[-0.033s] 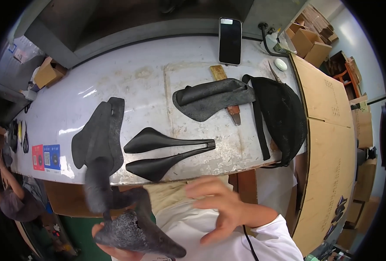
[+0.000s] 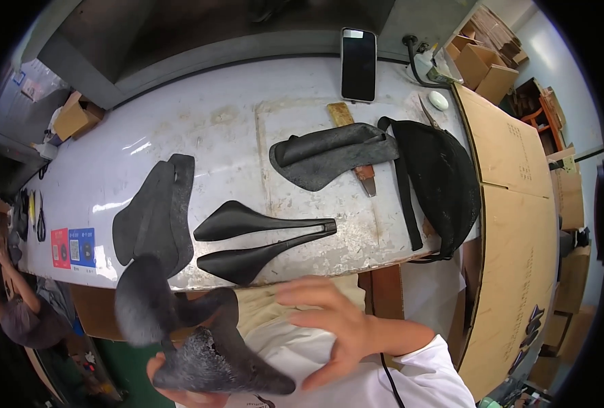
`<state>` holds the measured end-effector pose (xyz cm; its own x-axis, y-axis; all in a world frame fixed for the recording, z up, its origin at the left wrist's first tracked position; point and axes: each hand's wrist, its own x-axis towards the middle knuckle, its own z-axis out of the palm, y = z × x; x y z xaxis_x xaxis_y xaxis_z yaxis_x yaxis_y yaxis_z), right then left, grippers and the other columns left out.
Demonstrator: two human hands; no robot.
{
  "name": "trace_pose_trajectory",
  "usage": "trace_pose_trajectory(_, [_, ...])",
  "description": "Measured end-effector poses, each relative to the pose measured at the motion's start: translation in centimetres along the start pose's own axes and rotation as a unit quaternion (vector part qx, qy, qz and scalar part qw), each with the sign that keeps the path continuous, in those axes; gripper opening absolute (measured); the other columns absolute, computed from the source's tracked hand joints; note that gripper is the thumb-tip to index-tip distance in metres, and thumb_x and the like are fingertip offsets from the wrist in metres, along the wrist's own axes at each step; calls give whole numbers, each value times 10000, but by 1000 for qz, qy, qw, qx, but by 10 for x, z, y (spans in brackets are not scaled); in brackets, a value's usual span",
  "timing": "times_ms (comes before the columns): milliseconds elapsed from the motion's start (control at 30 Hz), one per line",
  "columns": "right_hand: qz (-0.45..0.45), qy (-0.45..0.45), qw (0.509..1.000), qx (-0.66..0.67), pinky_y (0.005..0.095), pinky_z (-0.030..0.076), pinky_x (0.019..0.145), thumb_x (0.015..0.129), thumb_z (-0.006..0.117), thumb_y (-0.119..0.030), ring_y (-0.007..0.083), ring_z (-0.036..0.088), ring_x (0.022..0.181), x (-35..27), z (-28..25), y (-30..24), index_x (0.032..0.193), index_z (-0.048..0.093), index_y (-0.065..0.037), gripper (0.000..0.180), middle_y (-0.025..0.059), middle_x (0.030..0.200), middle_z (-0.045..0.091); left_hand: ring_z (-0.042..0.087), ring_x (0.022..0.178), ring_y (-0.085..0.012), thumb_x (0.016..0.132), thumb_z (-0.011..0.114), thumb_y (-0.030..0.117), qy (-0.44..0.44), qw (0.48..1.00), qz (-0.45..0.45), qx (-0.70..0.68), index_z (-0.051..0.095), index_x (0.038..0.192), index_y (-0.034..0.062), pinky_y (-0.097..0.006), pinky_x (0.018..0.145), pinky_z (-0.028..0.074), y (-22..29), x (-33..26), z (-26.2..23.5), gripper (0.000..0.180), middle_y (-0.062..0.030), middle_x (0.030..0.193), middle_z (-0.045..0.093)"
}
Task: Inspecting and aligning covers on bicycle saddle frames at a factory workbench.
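My left hand (image 2: 155, 370) is closed on a limp, dark grey leather-like piece (image 2: 210, 360), low in front of my body. One rounded flap of it hangs blurred near the table's front edge; the near part has a rough, fuzzy face. To its right, my right hand (image 2: 336, 326) is open, fingers spread and slightly smeared, with nothing in it. A smooth black split bicycle saddle (image 2: 230, 224) lies on the table beyond my hands. Left of the saddle are stacked flat dark grey pieces (image 2: 145, 221).
A folded dark grey piece (image 2: 329, 160) lies over a knife (image 2: 366, 182) with a yellowish handle. Beyond are a phone (image 2: 358, 64), a black bag (image 2: 445, 183) and a white oval object (image 2: 438, 100). Cardboard (image 2: 513, 238) borders the right. Another person (image 2: 29, 316) works at far left.
The hanging flap of the grey piece has swung a little to the left. My right hand has shifted slightly left, towards the piece.
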<state>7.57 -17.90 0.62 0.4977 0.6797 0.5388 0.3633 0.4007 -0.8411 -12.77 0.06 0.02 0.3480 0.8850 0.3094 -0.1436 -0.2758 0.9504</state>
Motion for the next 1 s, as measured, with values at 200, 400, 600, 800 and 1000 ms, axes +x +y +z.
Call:
trace_pose_trajectory(200, [28,3,983,-180,461,473,896,536,712,56,394,566,1114,10,19,18,1073,603,16,549,197,1215,557,607,979,-235,952,493,431,101,934,320,120,535,1160,-46,-370,818,506,-96,19,-123,522,-187,1128,589])
trace_pose_trajectory(400, [15,8,989,-146,377,534,774,615,757,86,322,653,939,17,2,7,855,672,30,261,147,977,658,549,1048,-253,931,488,349,-10,837,540,92,574,1194,70,-450,928,440,13,65,15,392,-173,1124,553])
trace_pose_trajectory(600, [12,-20,993,-115,325,558,612,738,748,2,243,693,686,8,-38,-10,829,709,33,104,114,804,691,561,1172,-290,958,513,280,-146,870,438,-170,619,1152,39,-496,923,464,18,70,53,327,-167,1203,567])
trace_pose_trajectory(800, [136,40,989,-41,276,518,496,766,753,-6,198,663,541,-3,-56,-21,810,673,58,112,137,688,679,616,935,-195,807,649,255,-156,977,36,-142,580,1181,-70,-298,758,519,-21,49,51,501,-151,1114,608])
trace_pose_trajectory(1000, [379,233,890,105,234,563,495,870,701,-21,87,640,642,7,-55,1,929,641,60,117,56,781,652,557,1017,-149,702,711,-106,-234,964,-44,117,569,1274,-69,-193,736,476,-24,59,81,591,-140,1206,532])
